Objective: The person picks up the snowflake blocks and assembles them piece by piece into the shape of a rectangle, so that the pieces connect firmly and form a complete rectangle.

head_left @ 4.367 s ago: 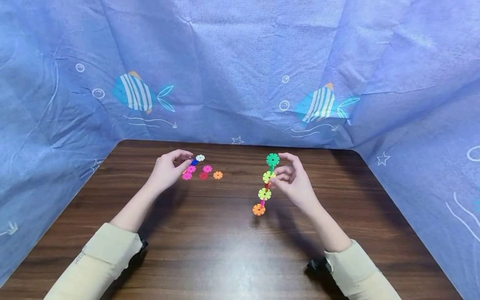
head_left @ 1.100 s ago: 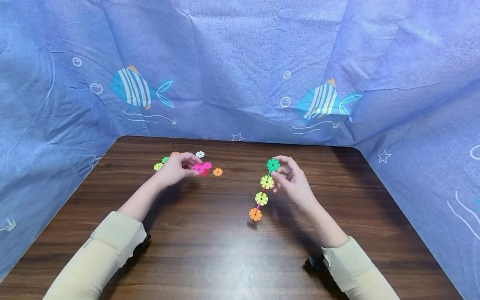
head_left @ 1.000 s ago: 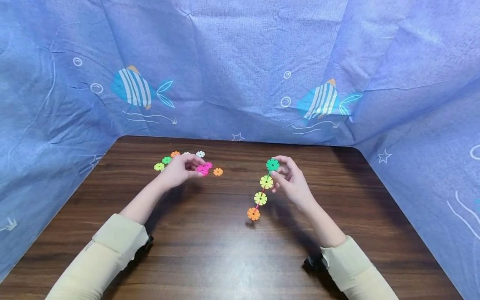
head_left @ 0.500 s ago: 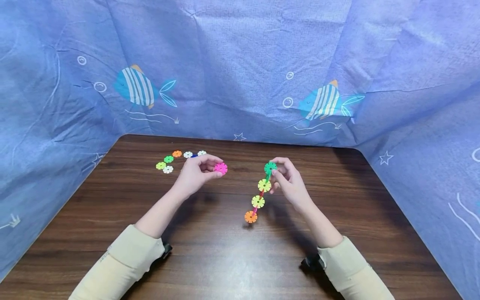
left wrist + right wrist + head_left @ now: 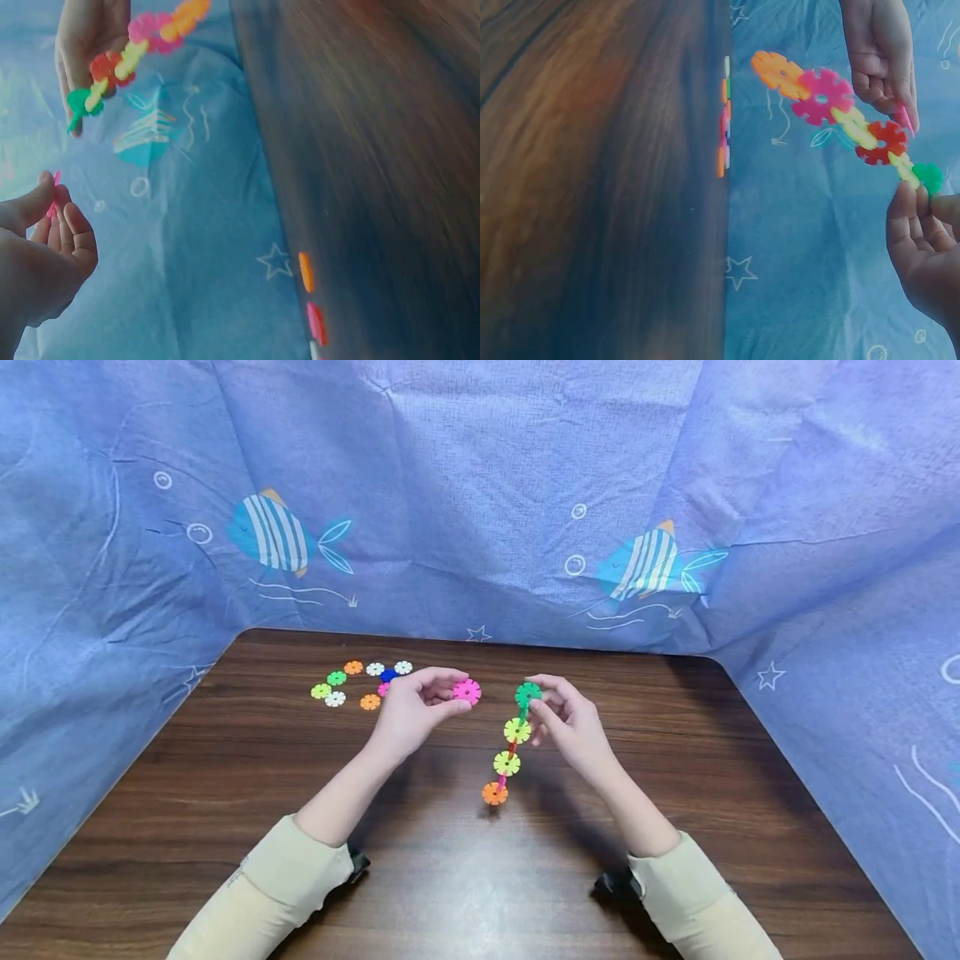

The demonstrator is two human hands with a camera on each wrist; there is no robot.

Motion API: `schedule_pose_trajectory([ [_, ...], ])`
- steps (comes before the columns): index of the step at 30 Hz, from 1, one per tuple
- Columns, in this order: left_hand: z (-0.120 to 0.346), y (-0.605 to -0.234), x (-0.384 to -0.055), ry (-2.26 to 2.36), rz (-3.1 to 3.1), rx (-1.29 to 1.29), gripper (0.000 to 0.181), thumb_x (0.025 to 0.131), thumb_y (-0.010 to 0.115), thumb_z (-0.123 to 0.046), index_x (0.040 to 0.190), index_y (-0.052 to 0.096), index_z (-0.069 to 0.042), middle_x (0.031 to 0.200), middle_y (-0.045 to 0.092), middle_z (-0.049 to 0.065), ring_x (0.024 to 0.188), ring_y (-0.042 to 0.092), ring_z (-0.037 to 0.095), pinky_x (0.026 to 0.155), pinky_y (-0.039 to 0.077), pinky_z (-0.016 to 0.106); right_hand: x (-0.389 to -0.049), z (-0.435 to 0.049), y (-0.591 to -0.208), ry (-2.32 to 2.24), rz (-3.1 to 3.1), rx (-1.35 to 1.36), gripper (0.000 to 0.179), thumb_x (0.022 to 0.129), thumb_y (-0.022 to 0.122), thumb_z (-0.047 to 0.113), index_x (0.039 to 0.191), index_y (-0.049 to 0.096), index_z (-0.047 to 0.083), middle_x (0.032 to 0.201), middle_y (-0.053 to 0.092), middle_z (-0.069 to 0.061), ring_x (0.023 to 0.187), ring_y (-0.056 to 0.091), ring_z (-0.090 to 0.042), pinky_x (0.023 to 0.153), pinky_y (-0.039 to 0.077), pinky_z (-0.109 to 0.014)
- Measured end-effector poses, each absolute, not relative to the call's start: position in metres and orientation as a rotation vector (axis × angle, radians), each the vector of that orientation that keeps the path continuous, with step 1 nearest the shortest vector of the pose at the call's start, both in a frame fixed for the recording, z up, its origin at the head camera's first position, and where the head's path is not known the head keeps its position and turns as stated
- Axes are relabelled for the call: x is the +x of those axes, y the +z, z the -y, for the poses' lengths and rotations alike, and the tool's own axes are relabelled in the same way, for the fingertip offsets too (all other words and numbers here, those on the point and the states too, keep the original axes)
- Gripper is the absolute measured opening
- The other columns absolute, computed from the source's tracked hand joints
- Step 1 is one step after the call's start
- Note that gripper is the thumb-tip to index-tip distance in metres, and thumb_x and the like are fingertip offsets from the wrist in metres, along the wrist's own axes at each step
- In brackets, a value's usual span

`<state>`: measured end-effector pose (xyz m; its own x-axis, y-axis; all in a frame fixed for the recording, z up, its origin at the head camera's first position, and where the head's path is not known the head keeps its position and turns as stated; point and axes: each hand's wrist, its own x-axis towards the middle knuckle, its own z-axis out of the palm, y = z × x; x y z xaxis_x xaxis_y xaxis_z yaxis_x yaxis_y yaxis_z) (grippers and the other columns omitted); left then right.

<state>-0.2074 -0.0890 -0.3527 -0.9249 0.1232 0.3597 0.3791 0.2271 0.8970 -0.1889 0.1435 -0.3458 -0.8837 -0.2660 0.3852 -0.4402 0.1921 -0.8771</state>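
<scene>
My left hand (image 5: pixel 411 714) pinches a pink notched flower-shaped disc (image 5: pixel 467 692) between thumb and fingers, its flat face toward the head camera. Across a small gap, my right hand (image 5: pixel 576 722) pinches the top green disc (image 5: pixel 528 695) of a chain of interlocking discs. The chain slants down and to the left from there, through yellow discs (image 5: pixel 507 764) to an orange disc (image 5: pixel 494 793) at its lower end. In the right wrist view, a red disc (image 5: pixel 885 143) and another pink disc (image 5: pixel 823 97) show edge-linked between the yellow and orange ones. The chain hangs above the table.
Loose discs lie at the back left of the brown wooden table (image 5: pixel 247 760): orange (image 5: pixel 353 667), green (image 5: pixel 337 678), white (image 5: pixel 335 699), blue (image 5: pixel 388 676) and several others, some partly behind the left hand. A blue fish-print cloth (image 5: pixel 465 527) hangs behind the table.
My left hand has picked the pink disc from the loose pile and carried it right, close to the chain. The right hand has shifted slightly left, still holding the chain by its green end.
</scene>
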Motion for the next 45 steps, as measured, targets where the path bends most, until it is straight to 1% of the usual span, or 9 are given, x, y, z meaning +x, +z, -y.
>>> schedule_pose_trajectory([
  [5,0.083,-0.35,-0.205,-1.788,2.261,-0.475,0.036,0.074,0.081,-0.013,0.107,0.07,-0.007,0.095,0.072,0.009,0.079,0.066,0.012,0.07,0.054,0.023,-0.188,-0.139,-0.341,1.703,2.338,0.7,0.019,0.093,0.055,-0.001,0.11,0.055,-0.007,0.079,0.062,-0.028,0.055,0.06,-0.033,0.051,0.054,-0.036],
  [8,0.08,-0.348,-0.204,-1.821,2.256,-0.46,0.036,0.073,0.082,-0.016,0.107,0.071,-0.009,0.095,0.073,0.008,0.078,0.066,0.013,0.067,0.054,0.023,-0.188,-0.138,-0.34,1.644,2.339,0.694,0.014,0.093,0.056,0.001,0.105,0.057,-0.006,0.076,0.063,-0.025,0.053,0.059,-0.035,0.05,0.053,-0.031],
  [15,0.072,-0.348,-0.201,-1.826,2.267,-0.482,0.034,0.074,0.081,-0.018,0.106,0.071,-0.009,0.095,0.073,0.005,0.078,0.066,0.014,0.066,0.055,0.025,-0.18,-0.133,-0.333,1.539,2.319,0.702,0.009,0.091,0.058,-0.001,0.098,0.058,-0.007,0.072,0.062,-0.02,0.054,0.058,-0.03,0.052,0.053,-0.043],
  [21,0.068,-0.347,-0.199,-1.841,2.302,-0.485,0.037,0.074,0.081,-0.019,0.108,0.071,-0.009,0.094,0.072,0.003,0.078,0.065,0.014,0.065,0.055,0.025,-0.178,-0.13,-0.331,1.403,2.309,0.72,0.008,0.09,0.06,-0.001,0.097,0.059,-0.006,0.073,0.064,-0.017,0.057,0.06,-0.03,0.052,0.054,-0.031],
  [24,0.068,-0.345,-0.198,-1.853,2.315,-0.479,0.037,0.074,0.081,-0.022,0.108,0.071,-0.011,0.094,0.072,0.003,0.079,0.065,0.014,0.065,0.055,0.025,-0.177,-0.128,-0.329,1.347,2.301,0.725,0.008,0.089,0.061,-0.001,0.095,0.06,-0.005,0.073,0.064,-0.016,0.057,0.06,-0.026,0.052,0.053,-0.026],
  [27,0.068,-0.345,-0.198,-1.862,2.305,-0.478,0.037,0.074,0.081,-0.022,0.108,0.071,-0.011,0.093,0.072,0.005,0.079,0.064,0.015,0.066,0.054,0.025,-0.175,-0.127,-0.327,1.303,2.286,0.729,0.007,0.088,0.062,-0.003,0.094,0.06,-0.005,0.073,0.065,-0.014,0.058,0.06,-0.023,0.053,0.052,-0.025],
  [33,0.066,-0.345,-0.198,-1.882,2.253,-0.487,0.035,0.073,0.082,-0.019,0.105,0.071,-0.01,0.091,0.072,0.006,0.078,0.065,0.015,0.067,0.054,0.025,-0.182,-0.129,-0.339,1.231,2.251,0.761,0.008,0.084,0.066,-0.005,0.091,0.062,-0.004,0.072,0.066,-0.014,0.06,0.063,-0.027,0.052,0.052,-0.028],
  [37,0.063,-0.346,-0.198,-1.912,2.227,-0.491,0.032,0.072,0.082,-0.016,0.101,0.071,-0.008,0.089,0.072,0.008,0.077,0.066,0.014,0.067,0.055,0.025,-0.192,-0.132,-0.353,1.184,2.205,0.774,0.011,0.08,0.07,-0.004,0.089,0.065,-0.001,0.07,0.067,-0.013,0.057,0.062,-0.02,0.05,0.051,-0.029],
  [45,0.058,-0.347,-0.195,-1.933,2.204,-0.481,0.027,0.074,0.081,-0.013,0.098,0.071,-0.006,0.087,0.072,0.008,0.071,0.064,0.013,0.062,0.054,0.024,-0.197,-0.136,-0.36,1.142,2.112,0.845,0.01,0.08,0.073,0.001,0.089,0.07,0.004,0.071,0.069,-0.004,0.057,0.061,-0.01,0.053,0.05,-0.016],
])
